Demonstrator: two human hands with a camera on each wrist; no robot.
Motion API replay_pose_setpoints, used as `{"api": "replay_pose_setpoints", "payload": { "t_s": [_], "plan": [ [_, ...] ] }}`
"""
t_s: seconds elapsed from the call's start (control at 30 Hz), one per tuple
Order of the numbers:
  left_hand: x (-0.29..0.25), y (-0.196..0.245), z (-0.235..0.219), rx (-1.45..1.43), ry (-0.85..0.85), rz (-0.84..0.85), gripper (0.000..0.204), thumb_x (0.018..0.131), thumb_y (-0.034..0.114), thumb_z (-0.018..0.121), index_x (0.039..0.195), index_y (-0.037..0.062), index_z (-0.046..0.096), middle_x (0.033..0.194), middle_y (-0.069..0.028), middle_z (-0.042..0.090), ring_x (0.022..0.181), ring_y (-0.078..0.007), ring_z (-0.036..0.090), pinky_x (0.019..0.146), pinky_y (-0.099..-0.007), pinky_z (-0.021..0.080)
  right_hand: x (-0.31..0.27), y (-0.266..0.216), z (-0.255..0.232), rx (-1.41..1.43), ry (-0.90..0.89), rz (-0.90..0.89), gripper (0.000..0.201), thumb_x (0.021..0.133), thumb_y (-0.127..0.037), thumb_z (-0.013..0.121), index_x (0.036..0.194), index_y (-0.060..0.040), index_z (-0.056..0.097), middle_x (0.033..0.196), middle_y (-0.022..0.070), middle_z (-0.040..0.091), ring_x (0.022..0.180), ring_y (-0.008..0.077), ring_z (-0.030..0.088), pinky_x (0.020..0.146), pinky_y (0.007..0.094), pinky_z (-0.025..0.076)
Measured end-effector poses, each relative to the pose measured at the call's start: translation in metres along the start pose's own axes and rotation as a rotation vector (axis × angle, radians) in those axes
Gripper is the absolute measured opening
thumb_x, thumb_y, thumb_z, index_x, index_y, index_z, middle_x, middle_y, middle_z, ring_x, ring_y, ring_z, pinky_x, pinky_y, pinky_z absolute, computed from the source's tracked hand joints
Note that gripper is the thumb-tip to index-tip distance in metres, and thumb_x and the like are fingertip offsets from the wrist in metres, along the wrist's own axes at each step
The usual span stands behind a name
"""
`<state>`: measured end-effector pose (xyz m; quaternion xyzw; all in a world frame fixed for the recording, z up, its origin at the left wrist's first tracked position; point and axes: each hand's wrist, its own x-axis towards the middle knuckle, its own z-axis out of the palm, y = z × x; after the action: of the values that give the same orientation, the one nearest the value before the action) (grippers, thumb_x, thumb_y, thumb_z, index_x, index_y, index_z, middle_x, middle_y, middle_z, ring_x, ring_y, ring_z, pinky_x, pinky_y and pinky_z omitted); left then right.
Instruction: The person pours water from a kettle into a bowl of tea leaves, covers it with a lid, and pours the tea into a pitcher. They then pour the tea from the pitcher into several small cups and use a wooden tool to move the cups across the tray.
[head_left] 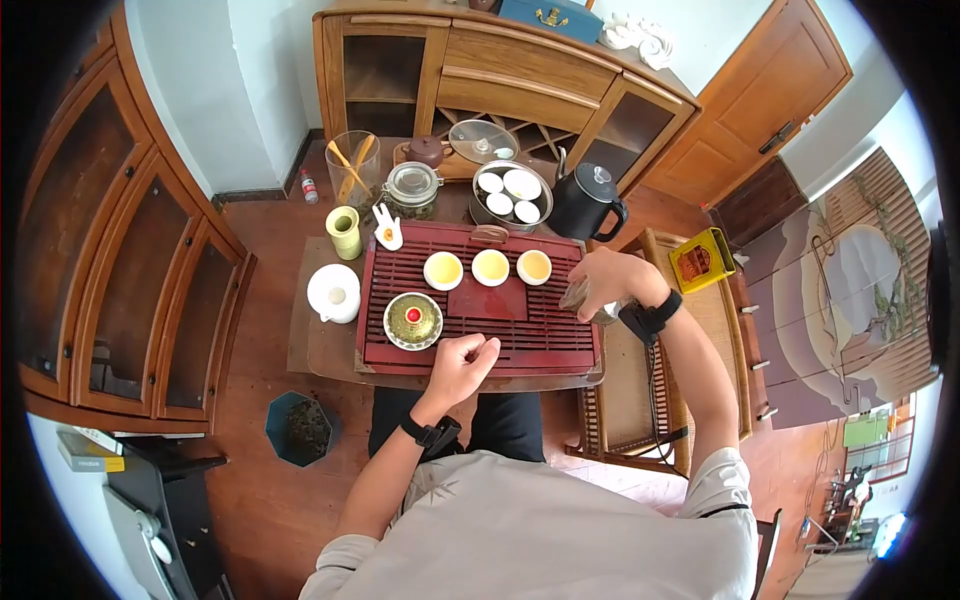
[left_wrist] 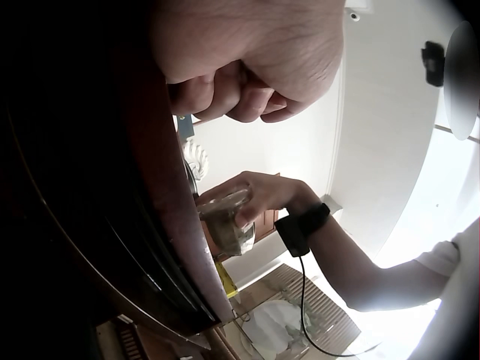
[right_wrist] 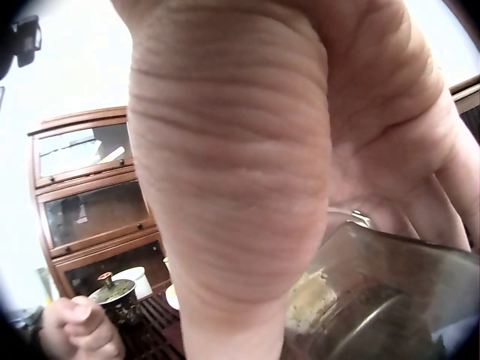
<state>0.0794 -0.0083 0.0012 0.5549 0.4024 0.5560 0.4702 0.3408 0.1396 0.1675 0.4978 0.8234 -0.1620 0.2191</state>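
Note:
My right hand (head_left: 615, 278) grips a clear glass pitcher (right_wrist: 397, 289) at the right end of the dark red tea tray (head_left: 540, 352). In the left wrist view the pitcher (left_wrist: 229, 231) is wrapped by the fingers and thumb. My left hand (head_left: 463, 368) is curled into a fist at the tray's front edge and holds nothing. Left of that fist stands a patterned lidded tea bowl (head_left: 413, 325) with a red knob. Three white cups of yellow tea, the left cup (head_left: 443, 270), middle cup (head_left: 490, 267) and right cup (head_left: 534, 266), sit in a row across the tray.
Behind the tray are a pot of white cups (head_left: 511, 218), a black kettle (head_left: 590, 200) and a glass jar (head_left: 411, 190). A white teapot (head_left: 334, 294) and green holder (head_left: 344, 233) stand left. A yellow tin (head_left: 702, 258) sits on the right-hand rattan stand (head_left: 625, 400).

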Motion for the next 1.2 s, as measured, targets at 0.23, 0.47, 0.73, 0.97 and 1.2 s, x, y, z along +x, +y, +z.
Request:
{"api": "replay_pose_setpoints", "payload": {
  "t_s": [0.23,0.47,0.73,0.97,1.2],
  "plan": [
    [0.0,-0.001,-0.001,-0.004,-0.007,-0.002,0.045,0.103,0.016,0.071,0.068,-0.0028,0.05,0.057,-0.0001,0.04,0.058,-0.0063,0.034,0.051,-0.0312,0.029,-0.005,-0.015,-0.015,0.017,-0.056,0.07,0.075,0.059,-0.039,0.089,0.122,-0.0017,0.078,0.104,0.021,0.08,0.096,0.0364,0.077,0.086,0.0418,0.062],
    [0.0,0.0,0.0,-0.003,-0.008,0.0,0.046,0.103,0.017,0.07,0.068,-0.0024,0.049,0.057,0.0004,0.04,0.058,-0.0061,0.034,0.051,-0.0311,0.029,0.0,-0.01,-0.014,-0.013,-0.08,0.098,0.073,0.059,-0.041,0.091,0.122,-0.006,0.079,0.107,0.0181,0.08,0.099,0.0352,0.076,0.086,0.0423,0.062],
    [-0.001,-0.003,-0.001,-0.004,-0.015,0.005,0.046,0.103,0.016,0.071,0.067,-0.002,0.048,0.058,0.0008,0.04,0.058,-0.0058,0.034,0.051,-0.0307,0.028,-0.001,-0.016,-0.019,-0.017,-0.083,0.085,0.065,0.061,-0.04,0.09,0.117,-0.0081,0.081,0.103,0.0168,0.08,0.096,0.0349,0.077,0.083,0.0432,0.062],
    [-0.001,0.0,-0.001,-0.007,-0.006,-0.004,0.046,0.103,0.017,0.071,0.067,-0.0014,0.048,0.058,0.002,0.039,0.058,-0.0054,0.033,0.051,-0.0305,0.028,0.01,-0.007,-0.013,-0.071,-0.108,0.006,0.058,0.061,-0.042,0.089,0.106,-0.0051,0.082,0.093,0.0167,0.08,0.088,0.0351,0.076,0.078,0.0419,0.061],
    [-0.001,-0.003,-0.001,0.0,-0.007,0.004,0.045,0.103,0.017,0.071,0.067,-0.0016,0.049,0.057,0.0014,0.04,0.057,-0.0059,0.034,0.051,-0.031,0.029,0.012,-0.006,-0.014,-0.072,-0.12,0.005,0.057,0.06,-0.042,0.087,0.102,-0.0034,0.082,0.089,0.0167,0.079,0.083,0.0348,0.075,0.074,0.0416,0.061]
  ]
}}
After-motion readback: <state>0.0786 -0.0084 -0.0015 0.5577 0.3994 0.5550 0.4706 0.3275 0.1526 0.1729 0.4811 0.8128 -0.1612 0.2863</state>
